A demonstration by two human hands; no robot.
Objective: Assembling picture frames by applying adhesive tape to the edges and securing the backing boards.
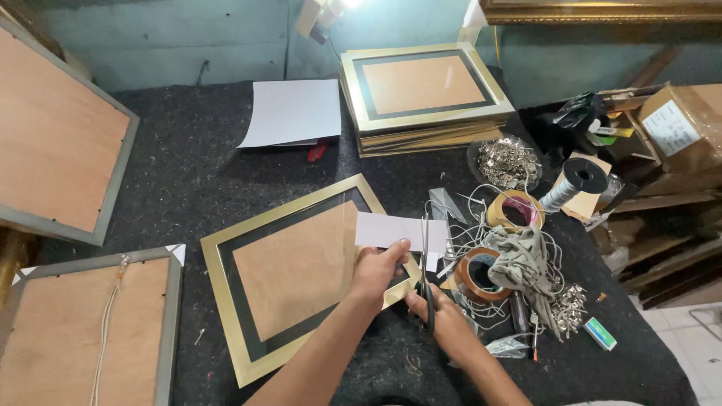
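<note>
Cutting: your left hand [376, 272] pinches a white card strip [398, 231] over the right corner of the gold picture frame [289, 274] lying on the dark felt worktop [188, 173]. Your right hand [444, 319] grips scissors [428, 282], blades up at the strip's edge. Just right: two tape rolls [481, 272] under a grey rag [530, 263]. Brown cardboard box with a white rectangular label [671, 126] sits on the shelf at far right; a small green-and-white packet [600, 333] lies near the worktop edge.

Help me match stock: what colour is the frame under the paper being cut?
Gold outer border with a black inner band around brown backing: the frame, in the head view.
</note>
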